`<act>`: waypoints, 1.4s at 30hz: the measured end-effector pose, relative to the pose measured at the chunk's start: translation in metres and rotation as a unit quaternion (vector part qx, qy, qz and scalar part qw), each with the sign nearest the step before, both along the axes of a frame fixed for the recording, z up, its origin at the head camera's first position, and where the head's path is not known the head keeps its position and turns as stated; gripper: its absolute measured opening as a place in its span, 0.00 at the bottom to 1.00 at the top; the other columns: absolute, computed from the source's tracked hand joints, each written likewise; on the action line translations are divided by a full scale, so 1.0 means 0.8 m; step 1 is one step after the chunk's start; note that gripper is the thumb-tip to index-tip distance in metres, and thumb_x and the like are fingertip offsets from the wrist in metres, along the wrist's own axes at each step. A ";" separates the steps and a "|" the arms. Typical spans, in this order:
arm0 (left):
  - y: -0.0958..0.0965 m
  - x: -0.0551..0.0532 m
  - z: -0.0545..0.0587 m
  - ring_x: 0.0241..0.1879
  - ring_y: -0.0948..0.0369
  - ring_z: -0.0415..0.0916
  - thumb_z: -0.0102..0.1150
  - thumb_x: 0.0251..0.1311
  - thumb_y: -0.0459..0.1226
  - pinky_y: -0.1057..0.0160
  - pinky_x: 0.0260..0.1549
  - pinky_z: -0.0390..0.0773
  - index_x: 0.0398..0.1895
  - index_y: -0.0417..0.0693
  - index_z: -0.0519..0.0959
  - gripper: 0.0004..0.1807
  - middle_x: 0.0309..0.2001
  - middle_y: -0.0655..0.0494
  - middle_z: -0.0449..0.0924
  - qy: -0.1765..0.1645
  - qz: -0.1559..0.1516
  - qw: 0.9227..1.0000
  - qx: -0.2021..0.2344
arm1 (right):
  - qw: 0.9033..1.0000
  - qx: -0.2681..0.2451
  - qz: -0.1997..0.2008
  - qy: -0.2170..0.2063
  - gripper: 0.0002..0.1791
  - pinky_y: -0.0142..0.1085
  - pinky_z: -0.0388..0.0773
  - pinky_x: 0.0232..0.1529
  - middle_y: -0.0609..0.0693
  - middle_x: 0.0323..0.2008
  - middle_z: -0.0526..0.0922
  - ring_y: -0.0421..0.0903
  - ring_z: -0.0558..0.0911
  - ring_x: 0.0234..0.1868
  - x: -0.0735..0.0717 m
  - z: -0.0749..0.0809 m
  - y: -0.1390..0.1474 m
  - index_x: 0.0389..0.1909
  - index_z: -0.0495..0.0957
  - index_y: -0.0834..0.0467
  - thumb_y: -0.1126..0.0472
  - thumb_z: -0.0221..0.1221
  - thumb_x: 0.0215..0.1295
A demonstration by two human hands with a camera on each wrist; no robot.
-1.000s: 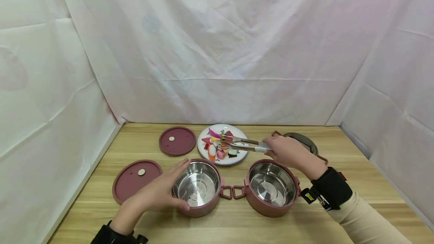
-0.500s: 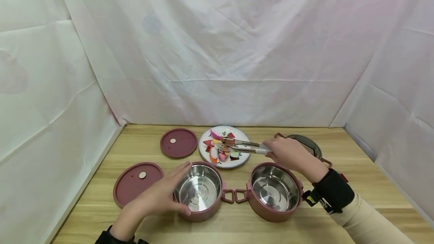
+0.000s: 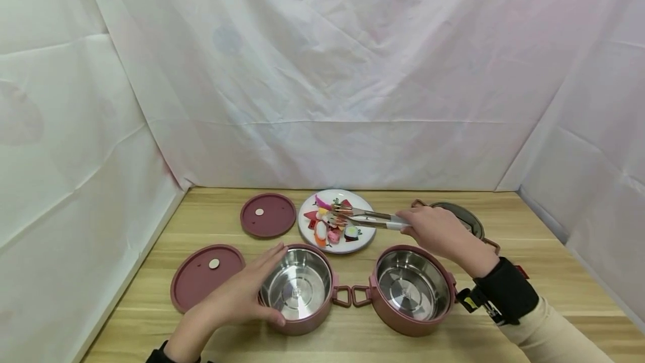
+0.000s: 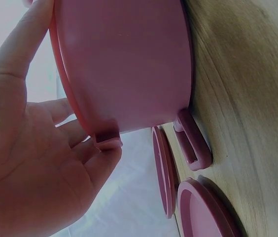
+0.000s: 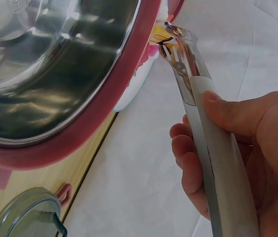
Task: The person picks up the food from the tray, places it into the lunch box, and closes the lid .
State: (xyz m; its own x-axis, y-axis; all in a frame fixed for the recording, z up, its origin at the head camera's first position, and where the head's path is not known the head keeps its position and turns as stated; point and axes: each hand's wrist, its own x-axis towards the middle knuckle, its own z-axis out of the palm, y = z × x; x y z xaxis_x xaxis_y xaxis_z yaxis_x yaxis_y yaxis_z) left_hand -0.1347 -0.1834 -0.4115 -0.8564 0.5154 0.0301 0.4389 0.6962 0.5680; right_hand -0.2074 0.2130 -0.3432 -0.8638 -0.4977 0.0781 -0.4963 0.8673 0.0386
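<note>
My left hand (image 3: 241,294) spans the left side of the left pink pot (image 3: 327,312), thumb at the front and fingers at the back. In the left wrist view, its fingers curl at the rim beside a side tab of the pot (image 4: 124,64). My right hand (image 3: 442,235) grips metal tongs (image 3: 375,219) by their pale handle. The forked tips hang over a white plate (image 3: 365,240) of small colourful food pieces, sushi-like ones (image 3: 320,231) among them. Near the tips a yellow piece (image 5: 159,34) shows in the right wrist view; whether they pinch it I cannot tell.
A second pink pot (image 3: 403,324) stands to the right, its handle close to the first pot's. Two dark pink lids, a rear lid (image 3: 274,218) and a front lid (image 3: 201,279), lie at the left. A dark, glass-like lidded dish (image 3: 461,214) sits behind my right wrist.
The whole head view has shifted slightly, so the things appear a little lower and further right. Both hands keep nearly the same places, with the tongs still over the plate.
</note>
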 end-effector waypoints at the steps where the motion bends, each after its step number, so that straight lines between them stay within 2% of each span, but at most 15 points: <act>1: 0.000 0.000 0.000 0.76 0.40 0.52 0.72 0.35 0.66 0.33 0.69 0.60 0.80 0.49 0.52 0.68 0.80 0.47 0.47 -0.001 0.001 1.000 -0.001 | 1.000 -0.003 0.000 0.003 0.21 0.44 0.81 0.34 0.56 0.47 0.86 0.51 0.84 0.37 0.001 0.000 0.001 0.60 0.79 0.56 0.56 0.62 0.68; 9: 0.001 0.001 0.002 0.76 0.39 0.52 0.71 0.35 0.66 0.32 0.67 0.62 0.80 0.50 0.51 0.68 0.80 0.46 0.48 0.004 -0.004 1.000 -0.004 | 1.000 -0.011 0.005 0.021 0.19 0.42 0.81 0.32 0.55 0.45 0.86 0.48 0.84 0.33 0.002 0.003 0.007 0.58 0.80 0.56 0.57 0.62 0.67; 16: 0.000 0.001 0.001 0.76 0.39 0.52 0.71 0.36 0.66 0.33 0.68 0.61 0.80 0.50 0.51 0.68 0.80 0.46 0.47 0.000 -0.003 1.000 -0.003 | 0.998 -0.015 0.017 0.060 0.19 0.41 0.81 0.31 0.53 0.41 0.87 0.48 0.85 0.34 0.006 0.006 0.009 0.56 0.81 0.56 0.58 0.64 0.65; 20: 0.000 0.002 0.000 0.77 0.40 0.51 0.71 0.36 0.66 0.34 0.68 0.61 0.80 0.51 0.51 0.68 0.80 0.47 0.47 -0.005 0.000 1.000 -0.004 | 0.997 -0.023 0.019 0.077 0.18 0.40 0.81 0.29 0.53 0.42 0.88 0.48 0.85 0.32 0.011 0.010 0.009 0.55 0.82 0.55 0.59 0.65 0.64; 29: 0.002 0.001 0.003 0.77 0.39 0.50 0.71 0.37 0.66 0.33 0.68 0.60 0.80 0.47 0.49 0.69 0.81 0.46 0.46 -0.002 -0.007 1.000 -0.004 | 0.990 -0.051 0.049 0.118 0.17 0.41 0.81 0.28 0.50 0.40 0.88 0.47 0.85 0.30 0.034 0.025 0.006 0.53 0.82 0.53 0.59 0.66 0.64; 36: 0.001 0.001 0.002 0.76 0.40 0.54 0.72 0.36 0.66 0.36 0.69 0.62 0.81 0.46 0.44 0.72 0.79 0.39 0.50 0.002 0.004 1.000 0.009 | 0.987 -0.071 0.073 0.126 0.16 0.35 0.75 0.24 0.44 0.37 0.87 0.40 0.81 0.26 0.055 0.034 0.002 0.51 0.82 0.51 0.60 0.67 0.61; 42: 0.003 0.003 0.002 0.75 0.39 0.53 0.74 0.35 0.65 0.36 0.69 0.62 0.80 0.42 0.43 0.74 0.78 0.37 0.49 -0.003 0.013 1.000 0.018 | 0.980 -0.077 0.110 0.144 0.18 0.36 0.79 0.26 0.39 0.34 0.86 0.39 0.82 0.27 0.070 0.034 -0.004 0.50 0.83 0.50 0.60 0.70 0.58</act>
State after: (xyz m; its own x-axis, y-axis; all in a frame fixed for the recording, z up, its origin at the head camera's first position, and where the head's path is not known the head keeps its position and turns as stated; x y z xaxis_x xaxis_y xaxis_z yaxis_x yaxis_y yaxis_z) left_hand -0.1320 -0.1813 -0.4096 -0.8693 0.4924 0.0439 0.4185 0.6857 0.5956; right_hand -0.1516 0.2097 -0.3162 -0.6676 -0.6328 0.3923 -0.6599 0.7469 0.0818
